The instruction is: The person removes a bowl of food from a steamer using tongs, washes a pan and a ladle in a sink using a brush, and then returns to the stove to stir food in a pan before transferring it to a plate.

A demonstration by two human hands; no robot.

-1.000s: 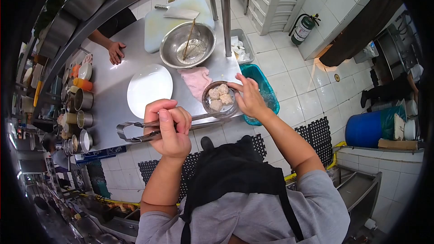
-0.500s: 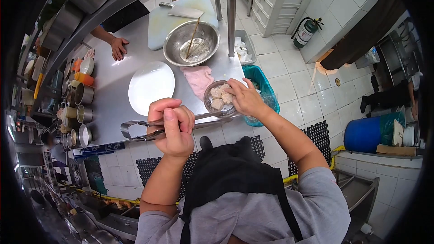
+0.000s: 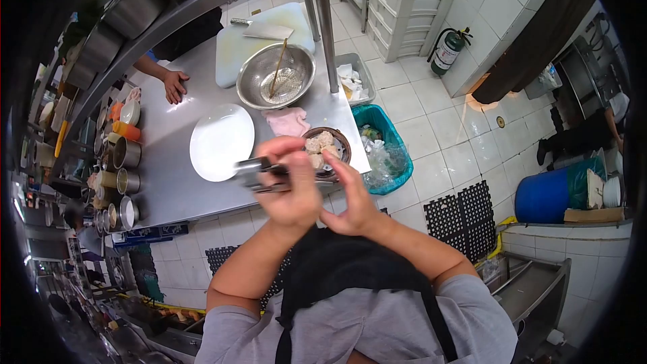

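Observation:
My left hand (image 3: pixel 293 182) is wrapped round metal tongs (image 3: pixel 259 174), which are blurred by motion. Close beside it, my right hand (image 3: pixel 354 199) has its fingers spread at the near edge of a round steamer basket (image 3: pixel 344 143). Several pale meat dumplings (image 3: pixel 319 141) lie in the basket, partly covered by my hands. The basket sits at the near right corner of the steel table (image 3: pixel 172 189). An oval white plate (image 3: pixel 222 142) is to its left, and a pink cloth (image 3: pixel 286 122) lies just behind it.
Behind the cloth stands a perforated steel bowl (image 3: pixel 247 71) with a stick in it. A cleaver (image 3: pixel 269 31) rests on a white cutting board (image 3: pixel 229 47). Another person's hand (image 3: pixel 175 86) is on the table's far side. A teal bin (image 3: pixel 404 155) stands at right, beside a metal post (image 3: pixel 326 40).
My left hand has moved right with the tongs, towards my right hand. My right hand has drawn back from over the dumplings, baring more of the basket. The camera view has shifted slightly.

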